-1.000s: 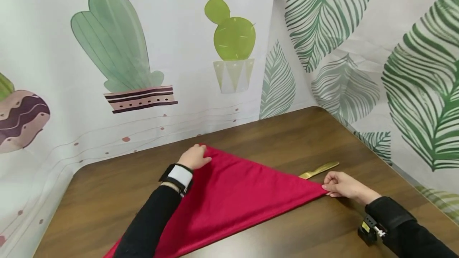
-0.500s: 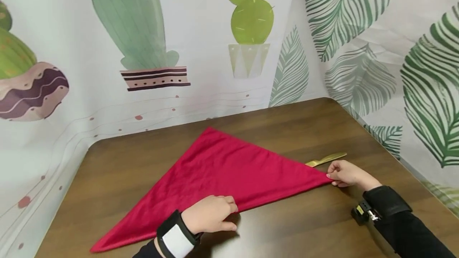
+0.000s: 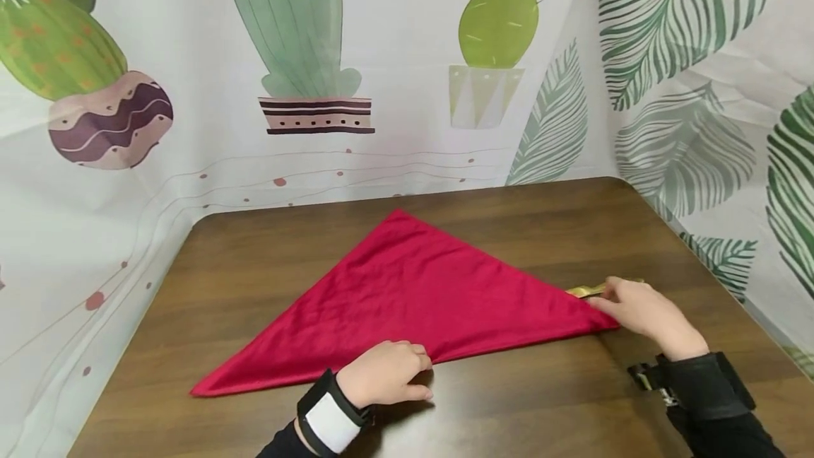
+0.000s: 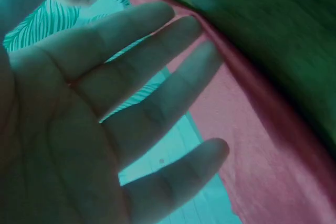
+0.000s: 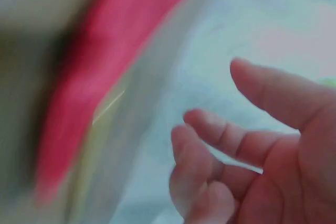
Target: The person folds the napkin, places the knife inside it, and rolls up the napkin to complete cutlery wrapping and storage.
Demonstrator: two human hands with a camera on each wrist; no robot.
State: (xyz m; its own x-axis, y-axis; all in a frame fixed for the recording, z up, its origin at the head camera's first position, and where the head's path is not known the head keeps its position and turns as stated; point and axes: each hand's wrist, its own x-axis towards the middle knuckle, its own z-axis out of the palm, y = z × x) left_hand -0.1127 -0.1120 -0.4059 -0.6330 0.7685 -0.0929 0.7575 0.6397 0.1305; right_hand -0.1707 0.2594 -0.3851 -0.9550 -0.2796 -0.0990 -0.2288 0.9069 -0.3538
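A red cloth napkin (image 3: 413,288), folded into a triangle, lies flat with its long folded edge toward me. Beside the middle of that edge is my left hand (image 3: 384,374), palm down; its fingers spread nearly straight in the left wrist view, fingertips right at the napkin's edge (image 4: 231,93). My right hand (image 3: 642,306) is over the napkin's right corner. In the right wrist view its fingers (image 5: 191,156) are loosely bent, thumb apart, nothing between them. A gold-coloured knife (image 3: 581,291) pokes out from under the napkin by that corner, partly hidden by the right hand.
All this is on a brown wooden table (image 3: 254,246) with rounded back corners. Behind it hangs a white backdrop (image 3: 407,90) printed with cacti and leaves. Both wrists wear black straps (image 3: 706,384).
My left hand has left the napkin's far corner and come back to its front edge. The right hand has let go of the right corner. The view has shifted as well.
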